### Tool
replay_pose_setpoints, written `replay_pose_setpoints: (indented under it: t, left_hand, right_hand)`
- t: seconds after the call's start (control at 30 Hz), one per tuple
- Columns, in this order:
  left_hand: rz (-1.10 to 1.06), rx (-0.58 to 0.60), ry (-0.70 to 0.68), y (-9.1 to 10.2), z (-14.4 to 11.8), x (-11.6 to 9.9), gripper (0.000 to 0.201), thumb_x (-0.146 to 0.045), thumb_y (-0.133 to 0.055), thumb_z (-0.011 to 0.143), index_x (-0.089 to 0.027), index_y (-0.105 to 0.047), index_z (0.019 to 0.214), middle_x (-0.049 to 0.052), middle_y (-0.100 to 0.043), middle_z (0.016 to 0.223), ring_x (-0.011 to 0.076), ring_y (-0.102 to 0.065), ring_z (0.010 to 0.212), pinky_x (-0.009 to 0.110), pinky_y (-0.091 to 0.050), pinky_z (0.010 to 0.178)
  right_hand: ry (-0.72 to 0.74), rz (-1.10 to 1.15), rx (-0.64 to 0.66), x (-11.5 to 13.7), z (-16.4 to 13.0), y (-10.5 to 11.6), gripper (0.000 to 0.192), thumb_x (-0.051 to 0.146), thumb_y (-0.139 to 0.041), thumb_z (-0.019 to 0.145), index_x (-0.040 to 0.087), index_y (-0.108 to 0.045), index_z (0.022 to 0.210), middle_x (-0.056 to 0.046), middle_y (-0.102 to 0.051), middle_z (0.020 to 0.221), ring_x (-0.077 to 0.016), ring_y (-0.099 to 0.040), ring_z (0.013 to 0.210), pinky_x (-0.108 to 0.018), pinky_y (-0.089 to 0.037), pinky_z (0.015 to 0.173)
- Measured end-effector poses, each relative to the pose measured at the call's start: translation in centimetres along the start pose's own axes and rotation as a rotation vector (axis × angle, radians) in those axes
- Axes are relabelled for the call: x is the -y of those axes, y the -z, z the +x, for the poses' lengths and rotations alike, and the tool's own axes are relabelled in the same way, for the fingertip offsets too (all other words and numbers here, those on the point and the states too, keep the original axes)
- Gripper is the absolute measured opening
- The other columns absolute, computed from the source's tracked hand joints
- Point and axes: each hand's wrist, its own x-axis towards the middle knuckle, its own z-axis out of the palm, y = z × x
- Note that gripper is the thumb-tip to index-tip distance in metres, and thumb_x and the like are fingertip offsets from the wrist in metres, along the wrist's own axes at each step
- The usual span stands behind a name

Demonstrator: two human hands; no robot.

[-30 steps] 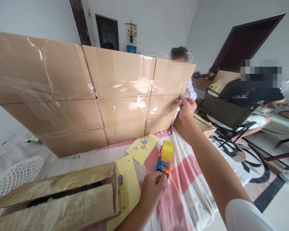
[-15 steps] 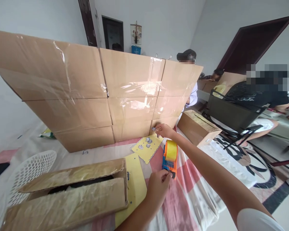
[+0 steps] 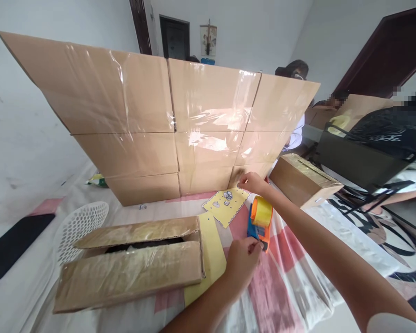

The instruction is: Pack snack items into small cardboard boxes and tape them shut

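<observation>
My left hand (image 3: 243, 262) is closed around the near end of an orange and blue tape dispenser (image 3: 260, 221), which lies on the pink and white cloth. My right hand (image 3: 253, 182) reaches across above the dispenser. Its fingertips are at the bottom edge of a tall wall of taped cardboard panels (image 3: 180, 120). Just below them lies a yellow sheet (image 3: 219, 210) carrying a few small grey pieces. I cannot see whether the right fingers pinch anything.
An open cardboard box (image 3: 131, 273) lies at the near left on a second yellow sheet (image 3: 211, 259). Left of it is a white perforated basket (image 3: 79, 224). A closed box (image 3: 303, 178) lies at the right. A person (image 3: 294, 74) sits behind the wall, and a black chair (image 3: 357, 159) stands on the right.
My right hand came down from the wall's right edge to its bottom edge by the yellow sheet. The view shifted, so everything sits further right. My left hand stayed at the dispenser.
</observation>
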Motion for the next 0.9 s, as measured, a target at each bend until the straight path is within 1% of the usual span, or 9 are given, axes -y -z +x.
replay_pose_setpoints:
  t: [0.07,0.2,0.33,0.43,0.5,0.6,0.77,0.83,0.9]
  left_hand:
    - [-0.006,-0.002,0.001,0.0,0.0,0.1,0.028,-0.035,-0.052,0.09,-0.02,-0.061,0.068,-0.002,-0.053,0.052,0.0115,-0.047,0.048,0.024,-0.03,0.05]
    - [-0.013,-0.009,0.006,-0.1,0.0,0.2,0.027,-0.035,-0.052,0.09,-0.02,-0.064,0.071,-0.002,-0.053,0.053,0.0116,-0.046,0.048,0.024,-0.029,0.049]
    - [-0.016,-0.014,0.003,-0.1,0.1,0.2,0.028,-0.034,-0.052,0.09,-0.019,-0.064,0.07,-0.002,-0.053,0.053,0.0111,-0.046,0.048,0.024,-0.03,0.049]
    - [-0.021,-0.008,-0.002,-0.1,0.1,0.2,0.027,-0.033,-0.052,0.09,-0.019,-0.064,0.07,-0.002,-0.052,0.052,0.0109,-0.046,0.048,0.023,-0.03,0.049]
    - [-0.022,-0.006,-0.01,-0.1,0.1,0.3,0.027,-0.033,-0.052,0.09,-0.019,-0.065,0.071,-0.002,-0.052,0.052,0.0108,-0.046,0.049,0.023,-0.03,0.05]
    - [-0.024,-0.005,-0.013,-0.1,0.1,0.3,0.028,-0.033,-0.052,0.09,-0.019,-0.064,0.07,-0.002,-0.053,0.053,0.0107,-0.045,0.048,0.023,-0.029,0.049]
    - [-0.032,-0.004,-0.004,-0.1,0.0,0.2,0.027,-0.033,-0.053,0.09,-0.019,-0.063,0.07,-0.002,-0.053,0.053,0.0109,-0.044,0.047,0.023,-0.029,0.047]
    - [-0.048,0.003,0.002,-0.2,-0.1,0.1,0.026,-0.034,-0.053,0.089,-0.019,-0.064,0.07,-0.002,-0.052,0.053,0.011,-0.044,0.047,0.023,-0.029,0.046]
    - [-0.056,0.003,0.008,-0.2,0.0,0.0,0.026,-0.034,-0.053,0.089,-0.019,-0.064,0.07,-0.002,-0.052,0.053,0.0111,-0.044,0.047,0.023,-0.029,0.046]
  right_hand:
    - [-0.01,0.007,0.041,0.2,-0.3,0.0,0.011,0.022,-0.066,0.075,0.02,-0.068,0.064,-0.001,-0.068,0.065,-0.0141,-0.056,0.06,-0.025,-0.04,0.056]
    - [-0.019,0.023,0.125,0.8,-0.7,0.1,0.02,0.026,-0.058,0.084,0.019,-0.069,0.069,-0.002,-0.073,0.07,-0.0111,-0.053,0.048,-0.025,-0.042,0.051]
    - [-0.035,-0.025,0.057,1.3,-0.8,0.1,0.025,0.027,-0.062,0.081,0.019,-0.06,0.057,0.0,-0.065,0.057,-0.0116,-0.052,0.051,-0.024,-0.039,0.052]
    - [-0.042,-0.056,-0.012,1.5,-0.9,0.1,0.035,0.026,-0.059,0.081,0.02,-0.048,0.049,0.001,-0.054,0.049,-0.0112,-0.047,0.051,-0.026,-0.033,0.051]
    - [-0.043,-0.064,-0.034,1.5,-0.9,0.0,0.036,0.024,-0.057,0.081,0.02,-0.044,0.047,0.001,-0.051,0.048,-0.0111,-0.045,0.051,-0.026,-0.031,0.051]
    - [-0.046,-0.057,-0.038,1.4,-0.9,-0.1,0.031,0.022,-0.056,0.078,0.02,-0.048,0.049,0.001,-0.054,0.051,-0.0118,-0.047,0.051,-0.026,-0.033,0.051]
    - [-0.041,-0.003,0.012,0.8,-0.8,-0.3,0.015,0.022,-0.06,0.077,0.019,-0.06,0.062,0.0,-0.064,0.061,-0.0123,-0.055,0.053,-0.024,-0.039,0.052]
    - [-0.036,0.028,0.039,0.6,-0.6,-0.4,0.015,0.025,-0.061,0.08,0.019,-0.062,0.067,-0.001,-0.066,0.063,-0.012,-0.057,0.052,-0.024,-0.041,0.052]
    - [-0.029,0.056,0.056,0.4,-0.5,-0.5,0.022,0.031,-0.059,0.086,0.019,-0.064,0.069,-0.002,-0.067,0.066,-0.0123,-0.058,0.051,-0.024,-0.044,0.053]
